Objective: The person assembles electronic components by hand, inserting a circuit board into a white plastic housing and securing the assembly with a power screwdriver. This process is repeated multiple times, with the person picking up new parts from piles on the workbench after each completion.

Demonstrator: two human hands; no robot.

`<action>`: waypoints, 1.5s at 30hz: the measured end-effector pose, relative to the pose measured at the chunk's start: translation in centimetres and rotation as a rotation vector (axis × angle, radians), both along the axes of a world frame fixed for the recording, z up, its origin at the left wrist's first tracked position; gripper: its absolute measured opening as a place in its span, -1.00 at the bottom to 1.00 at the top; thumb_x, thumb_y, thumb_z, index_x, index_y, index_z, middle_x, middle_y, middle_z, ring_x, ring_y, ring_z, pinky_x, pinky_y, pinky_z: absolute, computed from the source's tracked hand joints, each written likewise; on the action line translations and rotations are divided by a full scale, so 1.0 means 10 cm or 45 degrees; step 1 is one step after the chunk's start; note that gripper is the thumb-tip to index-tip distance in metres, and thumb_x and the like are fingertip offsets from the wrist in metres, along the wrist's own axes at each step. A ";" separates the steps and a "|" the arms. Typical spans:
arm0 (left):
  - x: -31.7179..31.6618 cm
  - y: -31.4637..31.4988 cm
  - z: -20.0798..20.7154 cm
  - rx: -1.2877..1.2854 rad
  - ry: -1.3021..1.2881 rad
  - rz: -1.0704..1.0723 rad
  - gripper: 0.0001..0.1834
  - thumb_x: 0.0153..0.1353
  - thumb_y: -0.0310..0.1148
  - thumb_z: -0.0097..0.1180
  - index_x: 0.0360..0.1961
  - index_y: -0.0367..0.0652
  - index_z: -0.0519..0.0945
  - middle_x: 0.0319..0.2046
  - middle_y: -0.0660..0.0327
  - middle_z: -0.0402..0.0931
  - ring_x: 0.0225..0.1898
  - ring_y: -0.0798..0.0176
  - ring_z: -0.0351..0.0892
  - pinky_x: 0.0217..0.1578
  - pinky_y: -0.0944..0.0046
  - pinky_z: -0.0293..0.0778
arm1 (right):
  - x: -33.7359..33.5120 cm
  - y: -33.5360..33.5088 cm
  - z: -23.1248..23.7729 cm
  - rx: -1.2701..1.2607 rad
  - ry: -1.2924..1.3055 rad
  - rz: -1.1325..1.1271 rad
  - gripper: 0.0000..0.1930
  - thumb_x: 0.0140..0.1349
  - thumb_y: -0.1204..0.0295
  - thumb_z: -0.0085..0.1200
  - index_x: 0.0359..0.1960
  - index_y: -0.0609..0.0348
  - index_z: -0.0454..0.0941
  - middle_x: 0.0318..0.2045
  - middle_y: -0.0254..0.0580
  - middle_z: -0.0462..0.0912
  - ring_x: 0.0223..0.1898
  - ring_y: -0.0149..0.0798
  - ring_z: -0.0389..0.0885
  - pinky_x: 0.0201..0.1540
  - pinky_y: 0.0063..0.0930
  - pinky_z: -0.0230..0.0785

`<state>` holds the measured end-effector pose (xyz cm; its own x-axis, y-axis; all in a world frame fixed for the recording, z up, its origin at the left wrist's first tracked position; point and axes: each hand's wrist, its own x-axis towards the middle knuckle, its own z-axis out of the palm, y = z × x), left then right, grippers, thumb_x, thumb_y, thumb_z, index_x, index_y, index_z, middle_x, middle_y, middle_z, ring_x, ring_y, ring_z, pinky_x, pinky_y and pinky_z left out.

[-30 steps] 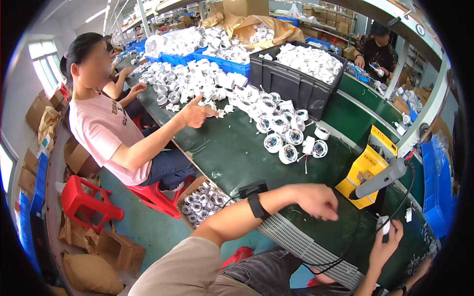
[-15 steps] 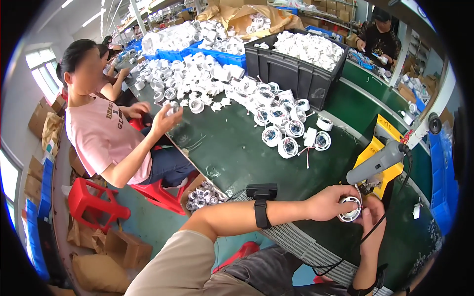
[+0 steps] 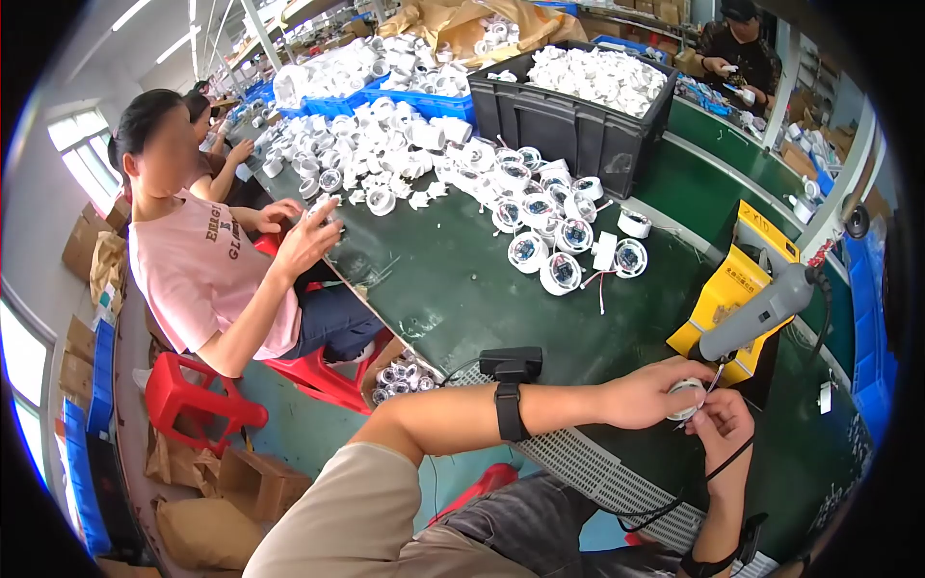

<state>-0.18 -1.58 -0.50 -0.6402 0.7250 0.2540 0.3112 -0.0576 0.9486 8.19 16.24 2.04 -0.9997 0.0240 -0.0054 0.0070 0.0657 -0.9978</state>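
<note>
In my left hand is a small round white housing, gripped between thumb and fingers. My right hand is at its right edge with fingers curled and pinched together. What the right fingertips hold is too small to make out. Just above both hands hangs a grey electric screwdriver, tilted, its thin bit pointing down beside the housing. A yellow machine stands behind the screwdriver. Black straps circle both my wrists, and a dark cord crosses the right hand.
White camera domes with wires cluster on the green table. Behind are heaps of white parts, blue bins and a black crate. A co-worker in pink handles a white part at left. A red stool stands below.
The housing has tilted in my left hand, and my right fingers have closed in at its edge. The screwdriver appears shifted right. The co-worker's hand has lowered slightly.
</note>
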 end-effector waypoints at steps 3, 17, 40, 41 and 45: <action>-0.01 0.02 -0.03 0.207 -0.372 -0.157 -0.57 0.36 -0.34 -0.04 0.21 -0.25 0.36 0.09 0.05 0.37 0.17 0.17 0.34 0.18 0.23 0.25 | -0.03 -0.01 -0.04 0.048 0.019 -0.037 -0.84 0.20 0.60 0.06 -0.19 0.26 0.42 -0.31 -0.25 0.56 -0.29 -0.47 0.52 -0.16 -0.59 0.39; 0.01 -0.12 0.21 0.382 -0.205 -0.291 -0.60 0.22 -0.60 0.06 0.11 -0.25 0.45 0.03 0.13 0.40 0.12 0.21 0.40 0.09 0.22 0.36 | 0.01 0.03 0.04 -0.633 -0.243 0.045 -0.70 0.24 0.42 0.12 -0.04 0.23 0.38 -0.23 -0.22 0.56 -0.24 -0.32 0.59 -0.17 -0.39 0.51; 0.00 -0.03 0.13 0.208 -1.040 -0.196 -0.48 0.45 -0.01 -0.30 0.12 -0.25 0.40 -0.14 0.21 0.51 -0.17 0.37 0.55 -0.24 0.30 0.57 | 0.03 -0.04 -0.10 0.489 0.435 -0.006 -0.83 0.20 0.49 0.10 -0.53 0.27 0.45 -0.35 -0.24 0.39 -0.38 -0.39 0.37 -0.33 -0.51 0.22; 0.01 -0.02 0.13 0.230 -1.008 -0.209 -0.48 0.46 -0.03 -0.30 0.13 -0.25 0.40 -0.14 0.21 0.51 -0.16 0.37 0.54 -0.20 0.29 0.57 | 0.04 -0.04 -0.10 0.457 0.417 -0.029 -0.81 0.22 0.49 0.08 -0.53 0.27 0.43 -0.35 -0.26 0.38 -0.39 -0.41 0.35 -0.34 -0.52 0.21; 0.02 -0.04 0.11 0.256 -0.969 -0.242 -0.50 0.47 -0.09 -0.30 0.20 -0.26 0.33 -0.07 0.17 0.50 -0.09 0.32 0.56 -0.08 0.27 0.55 | 0.07 -0.14 0.00 0.160 0.209 -0.085 -0.75 0.28 0.45 -0.01 -0.57 0.27 0.39 -0.37 -0.33 0.34 -0.39 -0.44 0.32 -0.31 -0.54 0.18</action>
